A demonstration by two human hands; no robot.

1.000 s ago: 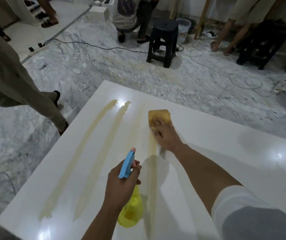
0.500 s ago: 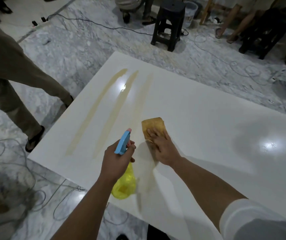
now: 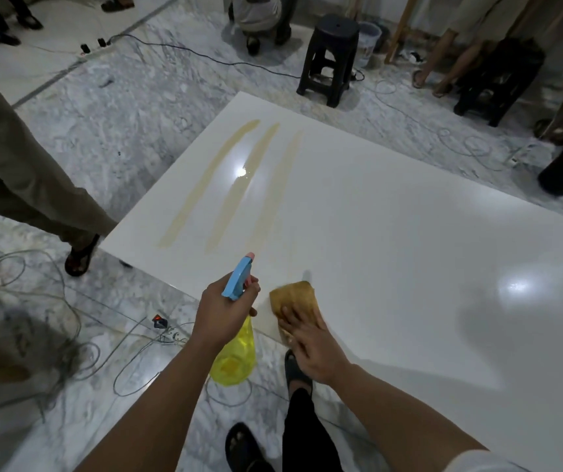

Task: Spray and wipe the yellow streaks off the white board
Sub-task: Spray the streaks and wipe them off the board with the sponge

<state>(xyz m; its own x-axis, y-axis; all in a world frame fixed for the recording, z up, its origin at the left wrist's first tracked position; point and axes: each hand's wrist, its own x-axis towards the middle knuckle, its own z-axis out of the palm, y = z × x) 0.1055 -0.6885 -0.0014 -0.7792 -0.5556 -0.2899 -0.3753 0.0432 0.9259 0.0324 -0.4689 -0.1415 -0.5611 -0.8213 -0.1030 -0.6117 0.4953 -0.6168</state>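
Yellow streaks [image 3: 236,185], 3 of them, run diagonally across the upper-left part of the white board [image 3: 409,240], which fills the centre and right of the frame; the rightmost streak is the faintest. At the board's near edge, lower centre, the right hand [image 3: 310,349] presses flat on a tan cloth [image 3: 293,296], fingers spread and nearly straight over it. Just left of it, the left hand [image 3: 224,311] grips a spray bottle [image 3: 234,356], fingers curled round the neck, its blue trigger head pointing toward the streaks and its yellow body hanging below the hand, over the marble floor [image 3: 137,124]. A black plastic stool [image 3: 329,59] stands at the upper centre. Cables [image 3: 52,301] loop across the floor at lower left.
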